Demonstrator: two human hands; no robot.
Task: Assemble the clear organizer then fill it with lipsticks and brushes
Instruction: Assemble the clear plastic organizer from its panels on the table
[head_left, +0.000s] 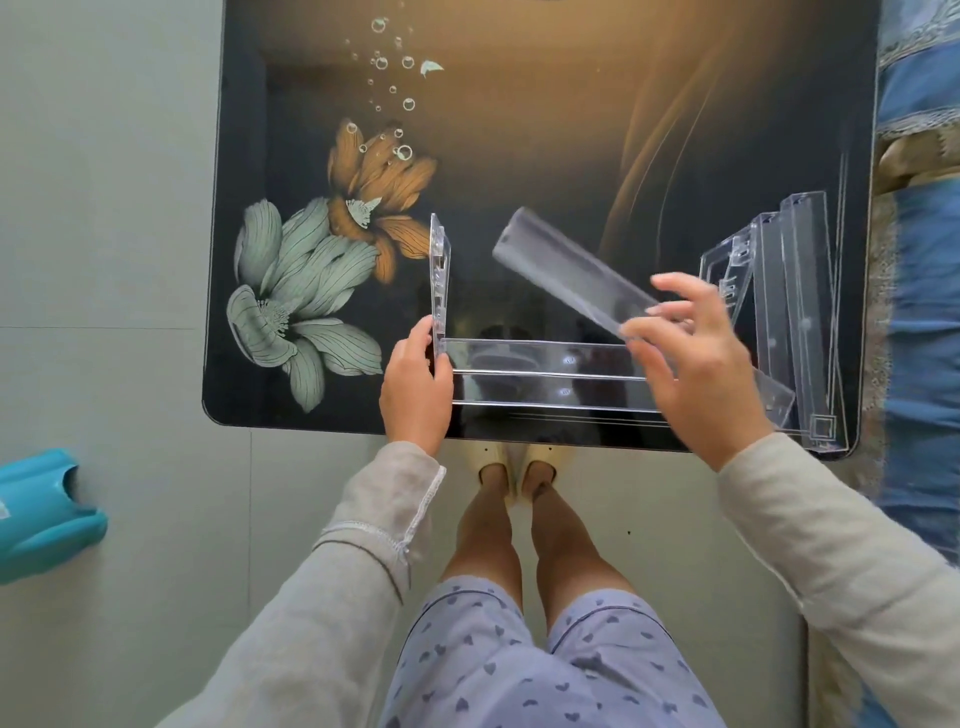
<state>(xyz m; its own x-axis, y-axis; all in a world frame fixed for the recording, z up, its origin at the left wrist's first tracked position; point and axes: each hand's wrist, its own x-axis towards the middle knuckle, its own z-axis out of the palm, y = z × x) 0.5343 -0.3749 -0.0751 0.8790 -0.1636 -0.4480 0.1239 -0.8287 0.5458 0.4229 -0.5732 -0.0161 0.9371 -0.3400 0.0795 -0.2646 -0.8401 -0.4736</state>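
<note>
A partly built clear organizer stands near the front edge of the dark flowered table (519, 104). Its upright side panel (439, 280) carries two clear trays (540, 376) slotted in at its near end. My left hand (415, 384) grips the near end of that side panel. My right hand (691, 358) pinches one end of a third clear tray (566, 267), held tilted above the table with its far end pointing up-left. No lipsticks or brushes are in view.
Several more clear organizer pieces (795, 312) lie stacked at the table's right edge. A teal plastic object (41, 514) sits on the floor at left. Blue patterned fabric (919, 260) borders the table on the right. My legs and feet stand below the table's front edge.
</note>
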